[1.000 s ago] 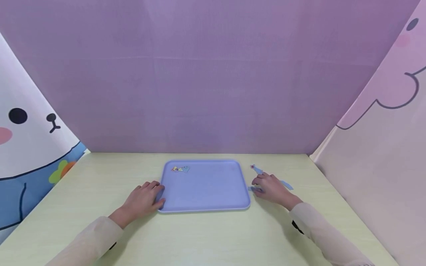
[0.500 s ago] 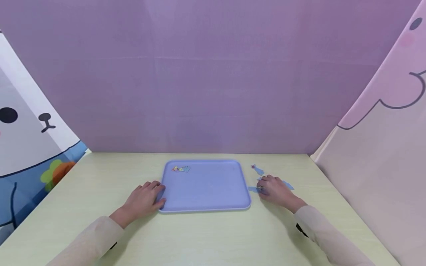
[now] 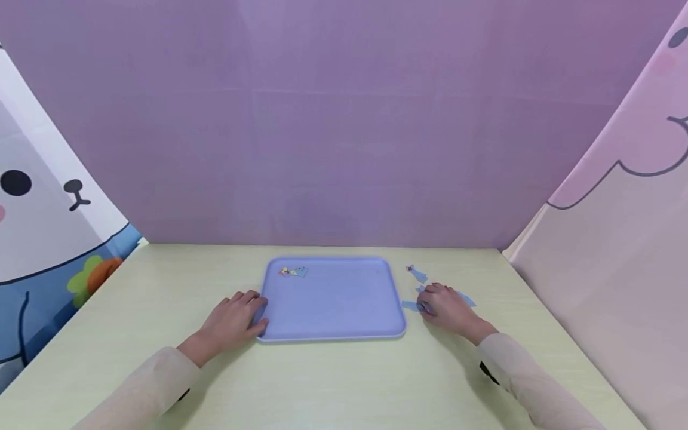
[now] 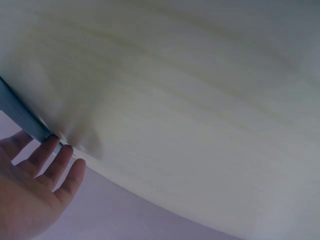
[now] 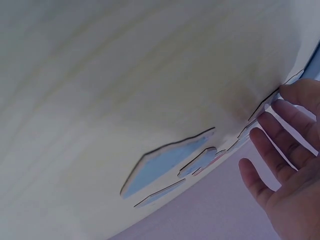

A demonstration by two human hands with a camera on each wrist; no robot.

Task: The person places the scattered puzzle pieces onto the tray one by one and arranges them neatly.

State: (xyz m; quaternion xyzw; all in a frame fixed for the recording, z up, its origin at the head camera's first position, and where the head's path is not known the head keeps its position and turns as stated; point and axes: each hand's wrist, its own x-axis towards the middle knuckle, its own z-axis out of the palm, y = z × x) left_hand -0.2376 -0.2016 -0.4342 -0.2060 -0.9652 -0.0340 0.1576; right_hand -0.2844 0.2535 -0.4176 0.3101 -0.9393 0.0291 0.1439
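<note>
My left hand (image 3: pixel 231 322) rests on the left rim of a light-blue tray (image 3: pixel 333 301), its fingertips right at the edge in the left wrist view. At the tray's upper left lies a small cluster of colourful flat puzzle pieces (image 3: pixel 293 272). Right of the tray, my right hand (image 3: pixel 447 307) is low over the table, thumb and forefinger pinching a thin puzzle piece (image 5: pixel 261 108), mostly hidden by the fingers. Around that hand lie a blue piece with a red detail (image 3: pixel 417 274), a blue piece (image 3: pixel 410 305) beside the tray, and another (image 3: pixel 466 298) partly behind the knuckles.
Several flat blue pieces (image 5: pixel 165 167) spread over the pale wooden table (image 3: pixel 333 382) in the right wrist view. A purple cloth wall (image 3: pixel 344 149) rises behind the table. Printed cartoon panels stand at the left (image 3: pixel 43 131) and right (image 3: pixel 623 251).
My right hand has shifted slightly right and back from the tray, uncovering more of the blue pieces near its fingertips. My left hand stays on the tray rim.
</note>
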